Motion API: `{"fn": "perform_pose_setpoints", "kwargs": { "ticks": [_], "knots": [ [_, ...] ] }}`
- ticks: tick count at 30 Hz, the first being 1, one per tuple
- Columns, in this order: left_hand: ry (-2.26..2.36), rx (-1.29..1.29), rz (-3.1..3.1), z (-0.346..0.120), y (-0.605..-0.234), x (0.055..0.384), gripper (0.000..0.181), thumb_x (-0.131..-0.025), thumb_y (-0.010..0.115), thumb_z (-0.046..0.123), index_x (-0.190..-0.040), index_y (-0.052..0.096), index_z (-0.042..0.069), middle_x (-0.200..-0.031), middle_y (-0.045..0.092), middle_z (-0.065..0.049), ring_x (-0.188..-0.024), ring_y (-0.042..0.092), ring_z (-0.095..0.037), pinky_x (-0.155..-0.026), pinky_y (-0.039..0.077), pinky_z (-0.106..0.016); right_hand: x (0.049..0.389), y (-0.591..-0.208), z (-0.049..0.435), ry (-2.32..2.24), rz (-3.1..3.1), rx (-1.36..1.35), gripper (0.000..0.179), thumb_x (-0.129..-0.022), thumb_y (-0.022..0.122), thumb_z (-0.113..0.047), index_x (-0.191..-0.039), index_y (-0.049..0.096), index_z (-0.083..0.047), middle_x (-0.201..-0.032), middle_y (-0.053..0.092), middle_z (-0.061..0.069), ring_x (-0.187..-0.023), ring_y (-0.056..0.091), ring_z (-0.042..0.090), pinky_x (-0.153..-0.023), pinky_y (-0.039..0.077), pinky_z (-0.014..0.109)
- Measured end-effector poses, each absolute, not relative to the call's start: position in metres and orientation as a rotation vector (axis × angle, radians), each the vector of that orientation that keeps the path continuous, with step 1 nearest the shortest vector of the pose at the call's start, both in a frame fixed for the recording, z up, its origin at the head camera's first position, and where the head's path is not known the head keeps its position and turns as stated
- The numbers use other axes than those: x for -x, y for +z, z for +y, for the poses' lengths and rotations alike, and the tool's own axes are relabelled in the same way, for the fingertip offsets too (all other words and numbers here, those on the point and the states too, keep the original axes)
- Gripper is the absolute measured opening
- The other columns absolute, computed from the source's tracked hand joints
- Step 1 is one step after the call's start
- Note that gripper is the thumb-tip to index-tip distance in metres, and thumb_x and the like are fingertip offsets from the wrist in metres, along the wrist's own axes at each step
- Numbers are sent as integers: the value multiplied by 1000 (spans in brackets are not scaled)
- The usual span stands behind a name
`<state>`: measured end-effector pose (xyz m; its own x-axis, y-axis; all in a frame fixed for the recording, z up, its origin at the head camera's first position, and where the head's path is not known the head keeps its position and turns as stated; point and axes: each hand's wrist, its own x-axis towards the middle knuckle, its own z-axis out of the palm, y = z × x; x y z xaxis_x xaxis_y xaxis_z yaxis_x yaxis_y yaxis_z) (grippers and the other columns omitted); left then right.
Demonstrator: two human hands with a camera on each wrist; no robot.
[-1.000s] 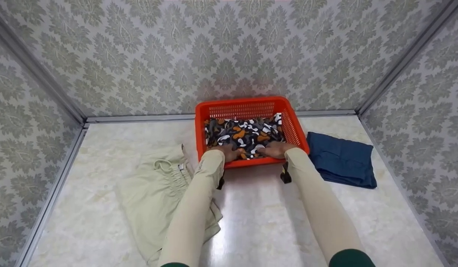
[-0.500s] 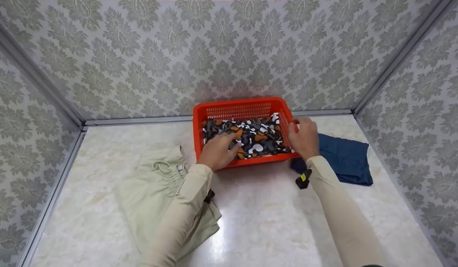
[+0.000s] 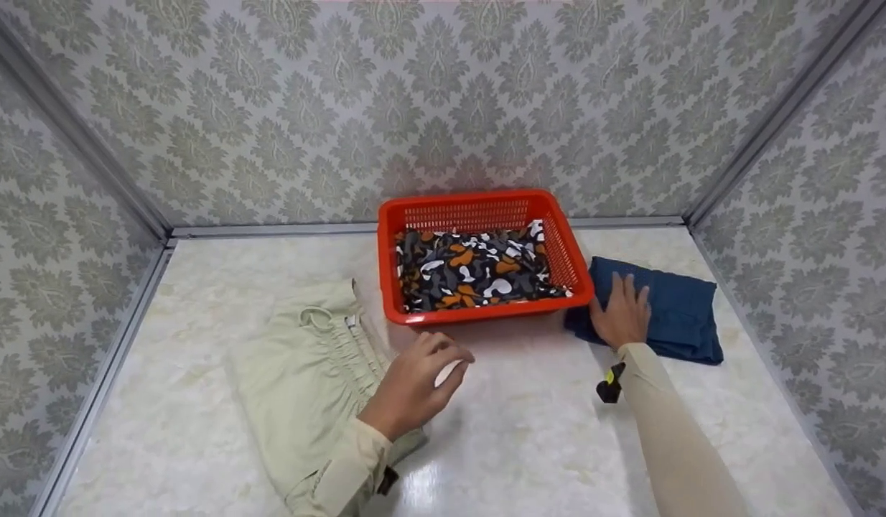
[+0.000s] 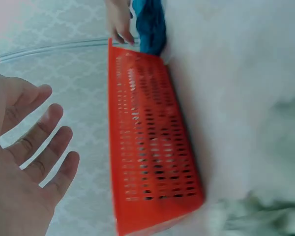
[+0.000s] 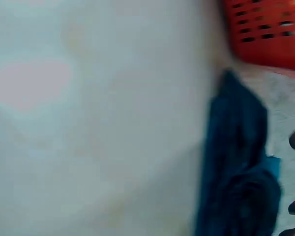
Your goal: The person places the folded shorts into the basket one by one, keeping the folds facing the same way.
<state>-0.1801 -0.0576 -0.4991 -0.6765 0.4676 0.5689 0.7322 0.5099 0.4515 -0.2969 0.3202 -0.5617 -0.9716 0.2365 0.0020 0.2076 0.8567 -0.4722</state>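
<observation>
One basket [image 3: 387, 262], patterned cloth [image 3: 479, 271] inside, stood between trousers [image 3: 285, 388] and blue cloth [image 3: 683, 316]; the left hand [image 3: 418, 380], grip loosely wide, hung before the basket; the right hand [image 3: 622, 314], grip wide, fingers spread, lay over the blue cloth, contact unclear

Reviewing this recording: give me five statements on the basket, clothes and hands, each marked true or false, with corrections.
1. A camouflage-print garment lies inside the red basket. True.
2. The left hand grips the basket's rim. False: the left hand holds nothing and is apart from the basket.
3. In the head view, the right hand is over the folded blue garment. True.
4. The beige drawstring pants are in the basket. False: they lie outside, to its left.
5. The blue garment lies outside the basket. True.
</observation>
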Motion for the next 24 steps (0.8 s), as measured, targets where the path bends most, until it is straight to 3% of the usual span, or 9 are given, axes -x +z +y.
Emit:
{"fn": "perform_pose_setpoints", "kwargs": {
  "ticks": [6,15,20,24],
  "knots": [
    [-1058,891,-2501,-61,-526,154,10,-94,72,14,-102,75,19,-100,64,6,-96,60,-13,-83,51,-32,289,-579,321,711,-3132,365,78,-102,53,-42,-159,22,1,-163,7,32,-144,5,62,-115,6,71],
    [-1132,824,-2604,-62,-551,130,11,-96,69,14,-103,75,20,-100,64,7,-96,60,-13,-82,51,-34,276,-577,320,674,-3145,325,67,-99,58,-43,-145,48,5,-155,30,34,-137,27,59,-111,19,71],
    [-1184,819,-2618,-60,-554,124,13,-97,67,13,-104,75,21,-100,65,7,-98,60,-12,-83,52,-33,265,-578,319,671,-3114,331,71,-101,50,-55,-137,56,6,-144,42,33,-126,39,56,-106,29,70],
    [-1224,844,-2608,-59,-556,121,13,-99,65,14,-105,74,20,-101,66,6,-98,60,-12,-83,51,-33,259,-574,318,685,-3080,330,72,-103,45,-56,-131,60,9,-131,51,32,-115,47,52,-100,36,68]
  ]
}}
